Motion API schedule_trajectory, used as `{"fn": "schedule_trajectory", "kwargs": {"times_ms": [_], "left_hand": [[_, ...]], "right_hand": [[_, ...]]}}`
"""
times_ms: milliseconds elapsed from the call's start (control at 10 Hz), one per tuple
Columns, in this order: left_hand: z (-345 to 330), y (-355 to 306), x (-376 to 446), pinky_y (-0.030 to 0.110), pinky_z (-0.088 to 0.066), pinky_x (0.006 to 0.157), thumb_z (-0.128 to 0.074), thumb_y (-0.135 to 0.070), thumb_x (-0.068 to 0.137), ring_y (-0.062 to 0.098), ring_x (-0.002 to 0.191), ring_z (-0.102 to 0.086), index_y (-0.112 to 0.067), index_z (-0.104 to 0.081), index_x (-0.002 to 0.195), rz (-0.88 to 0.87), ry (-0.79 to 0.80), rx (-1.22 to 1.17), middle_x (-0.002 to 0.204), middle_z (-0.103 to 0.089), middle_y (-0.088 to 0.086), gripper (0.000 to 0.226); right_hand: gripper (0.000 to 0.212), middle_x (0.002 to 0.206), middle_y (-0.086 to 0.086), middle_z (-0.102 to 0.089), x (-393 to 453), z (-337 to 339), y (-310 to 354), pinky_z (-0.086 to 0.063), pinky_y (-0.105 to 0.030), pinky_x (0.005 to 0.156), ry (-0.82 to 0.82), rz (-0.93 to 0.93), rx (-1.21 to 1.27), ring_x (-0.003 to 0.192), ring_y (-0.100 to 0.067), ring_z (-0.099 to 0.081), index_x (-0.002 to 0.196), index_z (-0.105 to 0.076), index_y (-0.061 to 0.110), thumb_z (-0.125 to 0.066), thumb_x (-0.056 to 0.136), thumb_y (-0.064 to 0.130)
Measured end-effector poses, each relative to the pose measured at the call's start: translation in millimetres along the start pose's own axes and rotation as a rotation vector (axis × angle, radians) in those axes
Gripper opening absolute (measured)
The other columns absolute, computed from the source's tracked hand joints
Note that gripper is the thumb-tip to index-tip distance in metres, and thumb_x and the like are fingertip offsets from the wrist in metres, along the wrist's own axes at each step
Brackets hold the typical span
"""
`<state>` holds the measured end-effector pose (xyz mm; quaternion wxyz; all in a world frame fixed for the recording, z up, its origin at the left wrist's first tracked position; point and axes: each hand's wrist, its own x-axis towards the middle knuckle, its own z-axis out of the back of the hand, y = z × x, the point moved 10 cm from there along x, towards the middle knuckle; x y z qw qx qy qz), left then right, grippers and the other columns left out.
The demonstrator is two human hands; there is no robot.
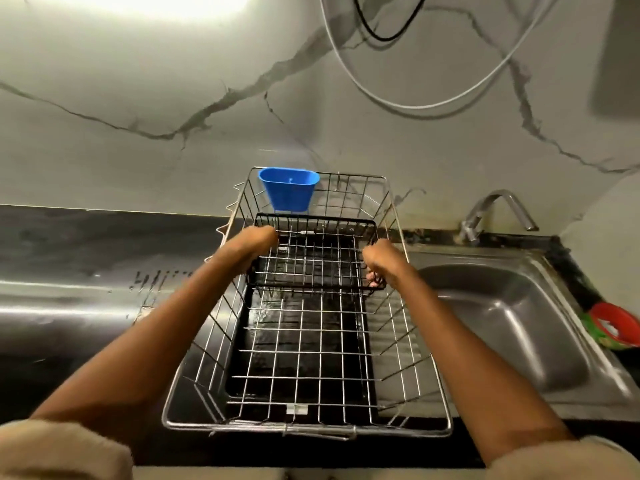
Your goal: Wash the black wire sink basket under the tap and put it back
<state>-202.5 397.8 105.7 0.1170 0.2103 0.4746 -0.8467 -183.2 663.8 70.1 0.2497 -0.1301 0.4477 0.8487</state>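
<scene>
Black wire sink basket [313,258] sits inside the far half of a bigger silver wire rack [308,341], held at both short sides. Whether its base rests on the rack floor or hangs just above, cannot tell. Near rail of the basket runs across the rack at mid length; far rail lies just below the blue plastic cup [289,192] hooked on the rack's back wall.

Left hand [254,245]: knuckles up, fingers curled over the basket's left rim; fingertips hidden behind the wires. Right hand [379,261]: curled round the right rim, a few fingertips showing under the near corner. Both grips closed on the basket wire. Forearms reach straight forward from the bottom corners, light fuzzy sleeves [62,452] pushed up and cut off by the frame edge.

Black drip tray [298,362] lies under the rack, wet and shiny, partly masked by the grid. Rack stands on the steel bench [69,306], overlapping the drainboard. Steel sink [512,323] just right of the rack. Tap [498,211] at the back, spout pointing right. Red and green item [613,327] at the right edge, cut off, unidentifiable. Marble-look wall behind, with white cable [415,105] and black cable [384,36] looping, tops cut off.
</scene>
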Motion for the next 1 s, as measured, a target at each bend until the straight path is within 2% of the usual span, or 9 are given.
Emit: {"fn": "schedule_trajectory", "kwargs": {"times_ms": [100, 200, 300, 400, 500, 600, 800, 900, 1000], "left_hand": [[-9, 11, 15, 0.047, -0.044, 0.102, -0.042, -0.018, 0.100, 0.035, 0.118, -0.056, 0.003, -0.057, 0.122, 0.026, 0.037, -0.006, 0.132, -0.056, 0.027, 0.034], [-15, 29, 31, 0.052, -0.040, 0.110, -0.039, -0.021, 0.098, 0.040, 0.133, -0.048, 0.004, -0.052, 0.132, 0.086, 0.063, -0.010, 0.147, -0.046, 0.028, 0.044], [-18, 39, 38, 0.051, -0.035, 0.114, -0.037, -0.020, 0.098, 0.042, 0.140, -0.042, 0.005, -0.053, 0.131, 0.111, 0.070, -0.018, 0.151, -0.043, 0.029, 0.045], [-19, 46, 46, 0.050, -0.034, 0.115, -0.036, -0.018, 0.099, 0.041, 0.139, -0.042, 0.008, -0.054, 0.124, 0.122, 0.049, -0.039, 0.149, -0.045, 0.029, 0.041], [-18, 48, 47, 0.050, -0.035, 0.114, -0.035, -0.018, 0.100, 0.041, 0.138, -0.044, 0.004, -0.057, 0.117, 0.126, 0.058, -0.020, 0.147, -0.047, 0.029, 0.035], [-17, 51, 50, 0.051, -0.035, 0.114, -0.037, -0.020, 0.101, 0.042, 0.138, -0.043, 0.004, -0.053, 0.126, 0.126, 0.063, -0.008, 0.148, -0.044, 0.028, 0.038], [-7, 41, 42, 0.046, -0.047, 0.101, -0.041, -0.018, 0.099, 0.039, 0.118, -0.056, 0.010, -0.055, 0.124, 0.023, 0.002, 0.096, 0.131, -0.056, 0.030, 0.040], [2, 29, 31, 0.040, -0.049, 0.089, -0.044, -0.015, 0.097, 0.032, 0.104, -0.057, 0.009, -0.055, 0.119, -0.048, -0.062, 0.198, 0.117, -0.059, 0.024, 0.035], [13, 10, 16, 0.036, -0.049, 0.080, -0.049, -0.012, 0.095, 0.027, 0.094, -0.056, 0.004, -0.055, 0.111, -0.118, -0.149, 0.247, 0.107, -0.056, 0.018, 0.023]], "right_hand": [[0.053, 0.089, -0.013, -0.054, 12, -11, -9, -0.042, -0.029, 0.048, -0.008, -0.037, -0.016, 0.063, -0.019, -0.050, 0.145, -0.031, -0.005, -0.039, 0.092, 0.000], [0.054, 0.095, -0.015, -0.056, 20, -20, -16, -0.046, -0.031, 0.054, -0.005, -0.057, -0.031, 0.075, -0.024, -0.056, 0.146, -0.030, -0.006, -0.040, 0.094, 0.003], [0.048, 0.122, -0.020, -0.059, 25, -27, -19, -0.054, -0.036, 0.067, -0.017, -0.061, -0.077, 0.097, -0.030, -0.064, 0.138, -0.041, -0.008, -0.043, 0.092, 0.006], [0.049, 0.133, -0.022, -0.055, 30, -34, -25, -0.054, -0.041, 0.088, -0.016, -0.072, -0.103, 0.116, -0.035, -0.059, 0.136, -0.045, -0.007, -0.045, 0.089, 0.008], [0.048, 0.134, -0.019, -0.054, 32, -38, -30, -0.050, -0.043, 0.097, -0.030, -0.076, -0.135, 0.120, -0.035, -0.056, 0.134, -0.048, -0.005, -0.047, 0.089, 0.011], [0.012, 0.094, -0.010, -0.053, 34, -38, -32, -0.042, -0.032, 0.072, -0.058, -0.064, -0.149, 0.081, -0.021, -0.055, 0.091, -0.056, 0.008, -0.048, 0.086, 0.016], [0.011, 0.101, -0.008, -0.047, 26, -37, -18, -0.044, -0.036, 0.078, -0.107, 0.017, -0.241, 0.089, -0.025, -0.053, 0.093, -0.054, 0.009, -0.052, 0.085, 0.016], [0.009, 0.098, -0.007, -0.046, 14, -26, 1, -0.039, -0.034, 0.075, -0.120, 0.054, -0.271, 0.077, -0.020, -0.049, 0.081, -0.045, 0.016, -0.053, 0.085, 0.018], [0.033, 0.120, -0.016, -0.057, -1, -12, 32, -0.046, -0.039, 0.090, -0.126, 0.176, -0.278, 0.100, -0.026, -0.059, 0.120, -0.054, 0.004, -0.053, 0.090, 0.018]]}}
